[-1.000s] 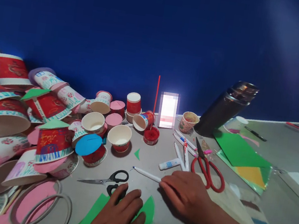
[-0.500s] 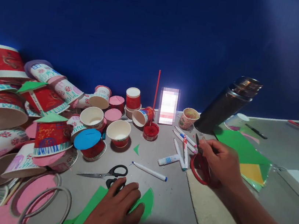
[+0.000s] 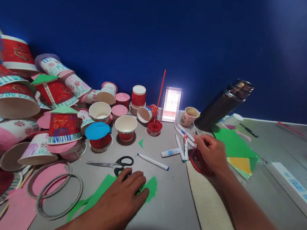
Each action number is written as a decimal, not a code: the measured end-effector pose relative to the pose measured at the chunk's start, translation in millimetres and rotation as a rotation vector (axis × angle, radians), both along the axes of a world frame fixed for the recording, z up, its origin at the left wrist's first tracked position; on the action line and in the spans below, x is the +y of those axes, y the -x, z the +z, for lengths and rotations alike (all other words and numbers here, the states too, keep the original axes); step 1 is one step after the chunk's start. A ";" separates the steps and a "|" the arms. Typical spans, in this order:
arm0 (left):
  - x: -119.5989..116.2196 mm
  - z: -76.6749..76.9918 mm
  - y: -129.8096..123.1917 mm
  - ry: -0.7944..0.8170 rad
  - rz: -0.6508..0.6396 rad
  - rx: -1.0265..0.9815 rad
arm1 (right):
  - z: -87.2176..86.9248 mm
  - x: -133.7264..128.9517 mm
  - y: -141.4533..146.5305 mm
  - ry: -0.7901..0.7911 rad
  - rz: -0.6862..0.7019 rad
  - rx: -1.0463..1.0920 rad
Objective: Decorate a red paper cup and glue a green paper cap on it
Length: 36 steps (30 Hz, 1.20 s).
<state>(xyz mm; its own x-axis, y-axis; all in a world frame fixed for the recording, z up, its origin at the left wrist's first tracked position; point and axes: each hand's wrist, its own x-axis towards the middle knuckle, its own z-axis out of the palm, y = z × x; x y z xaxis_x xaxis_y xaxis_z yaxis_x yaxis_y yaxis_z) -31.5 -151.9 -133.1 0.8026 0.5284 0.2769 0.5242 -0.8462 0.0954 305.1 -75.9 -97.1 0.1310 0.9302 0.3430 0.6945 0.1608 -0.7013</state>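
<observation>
Right hand: fingertips pinched together at the middle part of the red-handled scissors (image 3: 198,162); right hand (image 3: 212,152) should lift by the pivot, away from blade edges.
Left hand: left hand (image 3: 120,196) lies palm down, fingers slightly spread, over green paper (image 3: 151,188); light pressure avoids creases.
Red-handled scissors: on the table (image 3: 168,212), beside the markers (image 3: 185,145); better raised straight, so handles drag nothing.
Contact under left palm: cannot tell.

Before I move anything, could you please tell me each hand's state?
Left hand: over green paper and black-handled scissors; its grip cannot be told.
Right hand: closed on the red-handled scissors.
</observation>
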 end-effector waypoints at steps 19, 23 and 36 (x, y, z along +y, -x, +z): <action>-0.4 19.9 -4.9 0.104 0.010 0.069 | 2.0 -26.8 44.6 0.118 0.453 -0.007; 0.3 19.1 -6.3 0.115 0.007 0.069 | 1.0 -36.5 50.5 0.375 0.467 0.390; 3.7 40.2 -8.8 0.521 0.219 -0.737 | 0.9 -57.7 74.8 0.653 0.670 0.812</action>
<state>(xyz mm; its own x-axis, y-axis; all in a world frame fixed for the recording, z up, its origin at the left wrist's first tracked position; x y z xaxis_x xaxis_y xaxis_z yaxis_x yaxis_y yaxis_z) -22.7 -148.1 -92.9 0.3858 0.8484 0.3625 0.3234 -0.4923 0.8081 230.3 -133.6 -96.2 -0.4784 0.8618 -0.1684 -0.0630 -0.2249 -0.9723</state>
